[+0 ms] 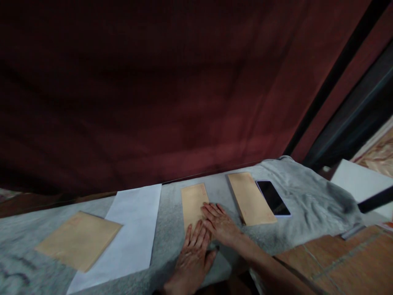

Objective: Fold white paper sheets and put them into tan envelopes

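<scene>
A tan paper envelope (193,197) lies flat on the grey cloth, with small reddish print near its upper right corner. My left hand (195,250) rests on its lower part, fingers stretched out and pointing away from me. My right hand (220,223) lies flat across the envelope's right edge, its fingertips close to those of my left hand. Both palms face down, and they cover the lower end of the envelope. To the right is a stack of similar envelopes (252,199).
A smartphone (273,197) with a dark screen lies beside the stack. On the left, white paper (135,229) sits partly under more tan envelopes (80,239). Grey cloth (313,196) covers the surface. A dark red curtain (184,102) hangs behind; tiled floor (353,262) shows at lower right.
</scene>
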`<state>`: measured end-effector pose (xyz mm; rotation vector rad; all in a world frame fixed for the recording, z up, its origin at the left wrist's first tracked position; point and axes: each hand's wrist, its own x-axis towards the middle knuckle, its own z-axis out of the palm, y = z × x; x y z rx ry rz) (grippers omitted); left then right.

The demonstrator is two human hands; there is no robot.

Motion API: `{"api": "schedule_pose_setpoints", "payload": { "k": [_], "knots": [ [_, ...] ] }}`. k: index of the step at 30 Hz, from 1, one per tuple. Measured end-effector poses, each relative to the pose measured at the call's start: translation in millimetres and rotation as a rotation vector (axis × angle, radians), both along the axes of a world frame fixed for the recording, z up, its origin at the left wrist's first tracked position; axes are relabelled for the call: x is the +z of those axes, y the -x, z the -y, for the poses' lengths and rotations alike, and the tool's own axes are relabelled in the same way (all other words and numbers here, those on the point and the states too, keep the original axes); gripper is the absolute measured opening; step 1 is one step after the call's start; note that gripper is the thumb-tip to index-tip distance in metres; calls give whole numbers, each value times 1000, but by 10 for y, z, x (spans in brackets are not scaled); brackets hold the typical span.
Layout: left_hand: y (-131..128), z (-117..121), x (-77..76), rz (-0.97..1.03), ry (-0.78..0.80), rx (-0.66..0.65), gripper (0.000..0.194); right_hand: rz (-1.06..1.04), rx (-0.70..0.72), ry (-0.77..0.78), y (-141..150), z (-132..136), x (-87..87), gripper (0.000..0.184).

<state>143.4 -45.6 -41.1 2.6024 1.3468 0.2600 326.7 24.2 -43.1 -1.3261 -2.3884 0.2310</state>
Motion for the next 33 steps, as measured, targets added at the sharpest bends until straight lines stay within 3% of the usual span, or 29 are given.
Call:
{"api": "schedule_pose_setpoints", "payload": {
  "k": [5,14,22,27,29,33],
  "knots": [
    [23,51,77,6,83,-63,75,13,-45,3,46,-182,-120,51],
    [66,61,169,-9,174,-159,82,76,-215,-31,282,-521,-132,54],
    [99,37,206,-46,166,-162,73,109,-170,-70,180,-300,-170,55],
    [223,-69,175,93,231,-200,61,107,-76,-75,61,-110,-141,52],
    [279,-138,122,224,252,-107,52,101,-59,-87,27,-34,-123,51],
    [358,-273,53,628,220,408,46,88,-64,-94,-25,122,-95,52]
  ]
}}
